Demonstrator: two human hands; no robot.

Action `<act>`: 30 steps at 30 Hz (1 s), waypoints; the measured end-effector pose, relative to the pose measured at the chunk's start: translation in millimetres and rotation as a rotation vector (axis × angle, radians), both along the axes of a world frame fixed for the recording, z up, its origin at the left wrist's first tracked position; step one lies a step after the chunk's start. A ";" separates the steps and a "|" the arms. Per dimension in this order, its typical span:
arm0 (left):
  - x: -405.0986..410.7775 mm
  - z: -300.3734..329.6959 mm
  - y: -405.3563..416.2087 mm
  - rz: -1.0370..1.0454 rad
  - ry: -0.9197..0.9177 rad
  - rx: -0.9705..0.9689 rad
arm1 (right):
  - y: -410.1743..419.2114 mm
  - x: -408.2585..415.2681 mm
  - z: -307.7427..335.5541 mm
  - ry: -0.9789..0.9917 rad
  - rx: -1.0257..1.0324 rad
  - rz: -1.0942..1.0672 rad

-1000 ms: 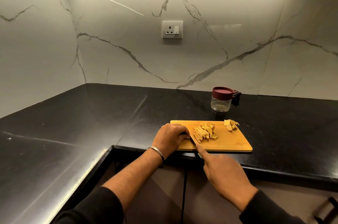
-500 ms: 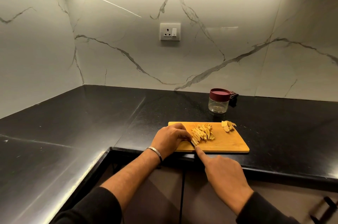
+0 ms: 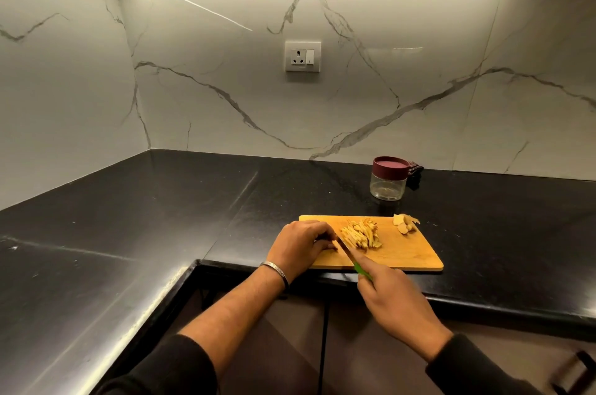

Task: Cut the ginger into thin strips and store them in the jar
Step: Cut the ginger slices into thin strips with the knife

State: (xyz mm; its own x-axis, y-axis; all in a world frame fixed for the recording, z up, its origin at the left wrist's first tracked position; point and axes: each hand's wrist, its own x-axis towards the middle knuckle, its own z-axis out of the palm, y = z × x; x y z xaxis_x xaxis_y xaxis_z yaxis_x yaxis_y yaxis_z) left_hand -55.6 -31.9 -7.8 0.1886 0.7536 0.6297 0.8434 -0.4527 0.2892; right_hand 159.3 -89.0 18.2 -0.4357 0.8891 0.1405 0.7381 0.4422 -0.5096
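Fingers (image 3: 322, 241) of the left hand (image 3: 298, 244) are curled beside the blade (contents hidden); a knife (image 3: 346, 249) is gripped by the right hand (image 3: 395, 301), ginger strips (image 3: 362, 233) lying just right.

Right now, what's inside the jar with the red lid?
The jar looks empty through its clear glass; the ginger strips lie on the cutting board. The lid hides its top part.

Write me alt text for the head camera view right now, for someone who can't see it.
A right hand holds a green-handled knife against a pile of ginger strips on a wooden cutting board, while the left hand rests curled beside the pile. A lidded jar stands behind the board on a black counter.
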 end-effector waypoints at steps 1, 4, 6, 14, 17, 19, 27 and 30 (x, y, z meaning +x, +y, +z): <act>0.3 0.0 -0.2 0.002 -0.002 -0.001 | 1.2 -2.0 1.3 -0.005 0.005 0.003; 0.6 0.3 -1.1 0.013 -0.001 0.001 | 5.3 -8.7 2.5 -0.031 -0.003 0.016; 0.0 0.5 -1.3 0.012 -0.007 0.000 | 7.6 -11.8 2.9 -0.042 -0.015 0.025; -1.1 0.4 -1.3 -0.001 -0.012 0.012 | 13.5 -17.2 1.4 -0.013 -0.064 0.026; -0.6 0.0 -1.4 0.001 -0.015 0.014 | 12.5 -17.9 0.8 0.003 -0.069 0.029; -0.9 -0.3 -0.8 0.004 -0.019 0.017 | 12.6 -18.3 1.0 0.003 -0.060 0.025; -1.0 -1.6 -0.4 0.008 -0.036 0.011 | 11.5 -20.2 1.6 -0.079 0.005 0.020; -1.7 -1.4 -0.2 0.016 -0.041 0.006 | 11.1 -21.3 1.6 -0.099 0.016 0.024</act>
State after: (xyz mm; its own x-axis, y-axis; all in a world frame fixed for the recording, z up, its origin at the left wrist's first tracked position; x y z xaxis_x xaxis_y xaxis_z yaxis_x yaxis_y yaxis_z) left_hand -57.3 -32.2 -9.2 0.1503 0.7525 0.6412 0.8382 -0.4409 0.3210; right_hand 138.0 -77.8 19.8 -0.4691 0.8762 0.1101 0.7736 0.4679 -0.4272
